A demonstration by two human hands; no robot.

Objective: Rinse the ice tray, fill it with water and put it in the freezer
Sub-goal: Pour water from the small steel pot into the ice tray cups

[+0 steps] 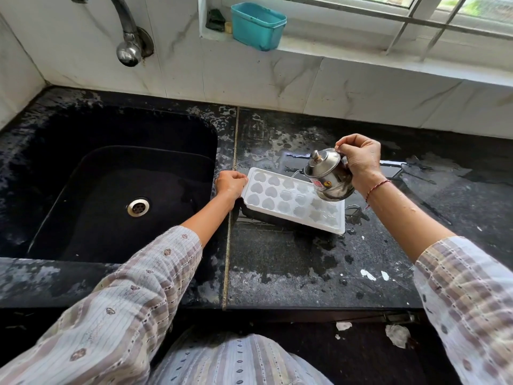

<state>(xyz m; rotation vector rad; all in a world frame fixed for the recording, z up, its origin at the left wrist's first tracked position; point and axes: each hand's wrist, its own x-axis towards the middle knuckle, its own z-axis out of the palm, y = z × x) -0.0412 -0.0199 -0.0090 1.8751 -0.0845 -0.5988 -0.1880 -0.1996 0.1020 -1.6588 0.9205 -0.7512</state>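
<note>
A white ice tray (280,200) with heart and flower shaped cells lies flat on the wet black counter, just right of the sink. My left hand (230,184) grips the tray's left end. My right hand (361,159) holds a small lidded steel pot (327,176) by its handle, tilted to the left above the tray's far right part. A thin stream of water runs from its spout into a cell in the back row. The pot hides a few cells beneath it.
A black sink (116,184) with a steel drain lies at the left, under a wall tap (127,48). A teal plastic tub (256,26) stands on the window sill. The black counter (388,259) is wet, with white flecks near its front edge.
</note>
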